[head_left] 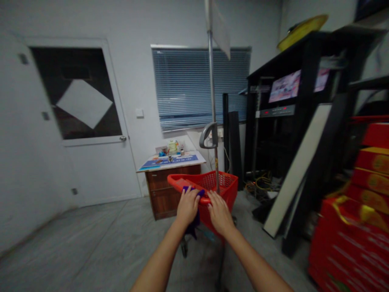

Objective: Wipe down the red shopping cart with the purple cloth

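A red plastic shopping cart (233, 188) with a perforated basket stands in front of me, its handle side towards me. My left hand (187, 205) is closed over a purple cloth (196, 221), pressing it against the cart's handle; part of the cloth hangs down below. To its right, my right hand (219, 211) curls over the same red handle, with the fingertips on top and the thumb hidden. From the cart rises a metal pole (212, 81) with a grey loop-shaped grip (208, 136) on it.
Behind the cart stands a brown cabinet (165, 198) with a printed board and small items on top. At right are a black rack (310, 61) with screens, a leaning pale panel (299, 170) and stacked red boxes (349, 239). A white door (100, 170) is at left.
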A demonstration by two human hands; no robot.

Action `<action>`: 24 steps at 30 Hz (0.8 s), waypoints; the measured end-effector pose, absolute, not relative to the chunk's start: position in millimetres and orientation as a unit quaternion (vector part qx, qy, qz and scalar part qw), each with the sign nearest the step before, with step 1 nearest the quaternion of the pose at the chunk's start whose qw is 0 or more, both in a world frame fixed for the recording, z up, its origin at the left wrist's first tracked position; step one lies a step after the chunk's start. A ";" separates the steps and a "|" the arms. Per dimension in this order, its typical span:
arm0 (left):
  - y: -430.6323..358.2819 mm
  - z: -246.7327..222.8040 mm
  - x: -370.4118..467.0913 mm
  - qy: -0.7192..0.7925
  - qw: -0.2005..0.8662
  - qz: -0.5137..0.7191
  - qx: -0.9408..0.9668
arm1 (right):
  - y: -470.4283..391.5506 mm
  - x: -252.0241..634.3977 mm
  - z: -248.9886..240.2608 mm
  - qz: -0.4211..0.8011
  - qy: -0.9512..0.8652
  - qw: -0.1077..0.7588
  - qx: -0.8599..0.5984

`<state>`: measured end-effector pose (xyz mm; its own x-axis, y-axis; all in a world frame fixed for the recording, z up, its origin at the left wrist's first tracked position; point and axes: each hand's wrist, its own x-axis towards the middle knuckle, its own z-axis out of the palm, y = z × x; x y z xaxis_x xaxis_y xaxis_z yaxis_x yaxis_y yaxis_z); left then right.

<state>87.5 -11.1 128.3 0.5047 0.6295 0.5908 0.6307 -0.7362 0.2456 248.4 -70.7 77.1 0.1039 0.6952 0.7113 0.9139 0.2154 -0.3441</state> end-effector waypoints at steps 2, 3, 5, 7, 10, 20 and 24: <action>-7.4 127.7 84.4 -0.359 -0.009 -0.337 -0.870 | -69.3 250.9 74.7 -0.121 -0.649 0.426 -0.619; -6.3 126.7 83.5 -0.359 -0.010 -0.339 -0.870 | -68.1 251.1 72.9 -0.115 -0.646 0.431 -0.620; -7.0 124.0 83.7 -0.364 -0.003 -0.349 -0.863 | -65.5 248.9 69.0 -0.106 -0.645 0.442 -0.614; -11.3 121.3 86.1 -0.372 0.010 -0.361 -0.855 | -63.1 245.1 65.9 -0.102 -0.642 0.454 -0.609; -19.7 118.8 89.8 -0.355 0.024 -0.360 -0.862 | -61.6 240.8 64.4 -0.103 -0.641 0.459 -0.606; -3.9 124.3 72.1 -0.391 0.019 -0.353 -0.850 | -61.9 231.8 70.4 -0.102 -0.650 0.434 -0.615; -14.9 121.4 78.4 -0.354 0.012 -0.343 -0.870 | -56.9 226.2 66.1 -0.105 -0.644 0.439 -0.618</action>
